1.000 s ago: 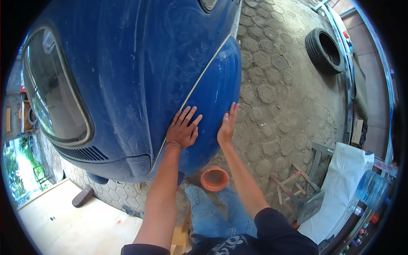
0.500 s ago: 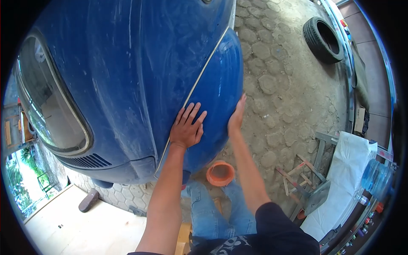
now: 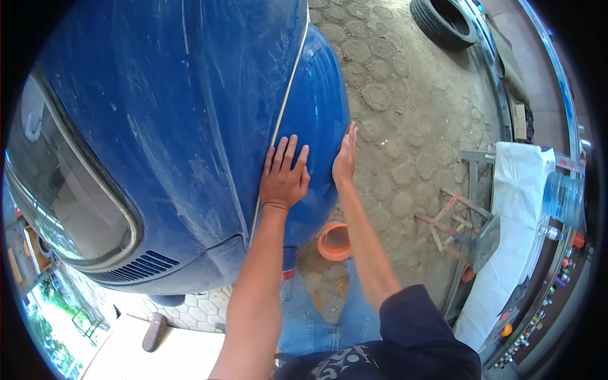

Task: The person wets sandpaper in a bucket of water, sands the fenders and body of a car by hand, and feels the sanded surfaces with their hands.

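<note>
- As the blue fender (image 3: 316, 88) is set beside the pale strip (image 3: 290, 87), stiff, slick handling is expected
- Left hand (image 3: 284, 182) is spread over the strip
- Right hand (image 3: 344, 163), fingers together, is laid opposite it: best hold

The car body (image 3: 164, 95) is blue painted metal, scuffed and dusty, streaked with pale scratches; the fender (image 3: 315, 82) looks smoother and glossier (it catches bright reflections). The tire (image 3: 443, 25) is matt, grooved black rubber. The bucket (image 3: 334, 241) looks like orange plastic, the jug (image 3: 563, 197) clear bluish plastic, the paving (image 3: 392, 120) rough and dusty.
</note>
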